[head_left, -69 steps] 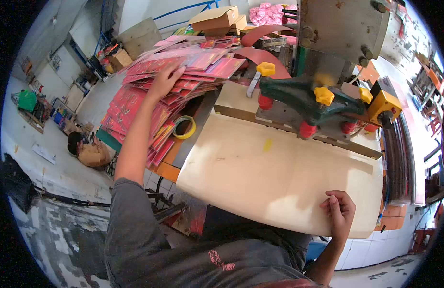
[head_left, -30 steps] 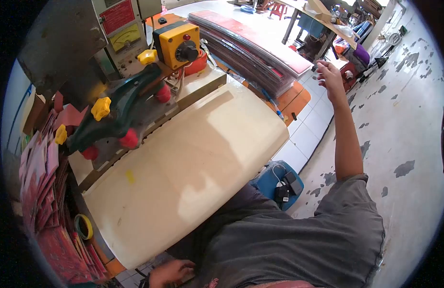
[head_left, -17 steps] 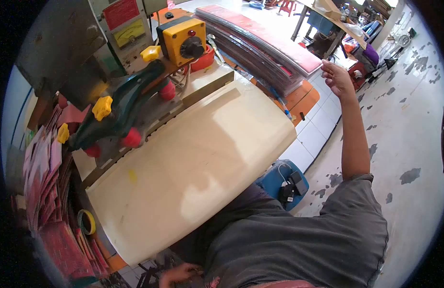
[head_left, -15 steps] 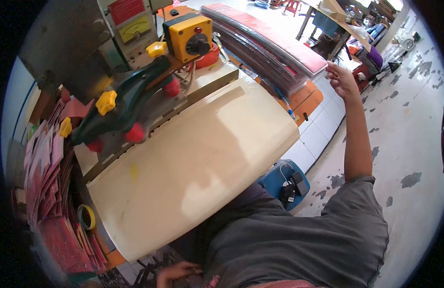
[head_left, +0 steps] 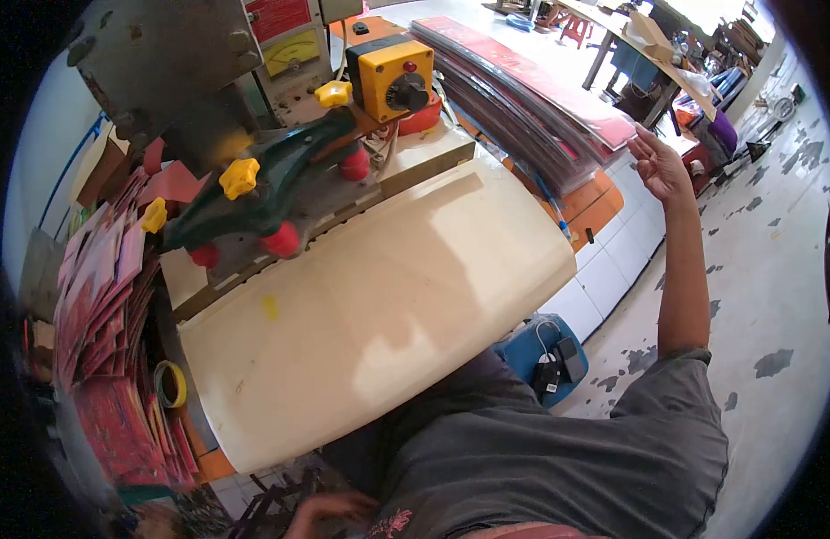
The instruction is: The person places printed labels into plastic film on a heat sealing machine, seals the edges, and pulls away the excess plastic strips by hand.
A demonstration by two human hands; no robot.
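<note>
Stretched out at the far right, my right hand [head_left: 659, 169] has its fingertips at the near corner of a stack of flat pink-red sheets in clear plastic [head_left: 532, 94]. Its fingers are extended and somewhat apart, with no clear grip on a sheet. My left hand [head_left: 339, 509] hangs low beside my body at the bottom edge, smeared by motion, so its fingers cannot be made out. Between my body and the machine lies a cream padded board [head_left: 379, 305], touched by neither hand.
A press-like machine with a dark green bracket [head_left: 280, 180], yellow knobs and a yellow control box [head_left: 392, 79] stands behind the board. Piled pink-red card pieces [head_left: 101, 305] and a tape roll [head_left: 170, 384] are at left. A blue stool [head_left: 523, 350] holds black adapters.
The view has shifted, so the scene sits further right. My right hand's fingers have straightened from a closer pinch at the stack's corner. My left hand has blurred with motion.
</note>
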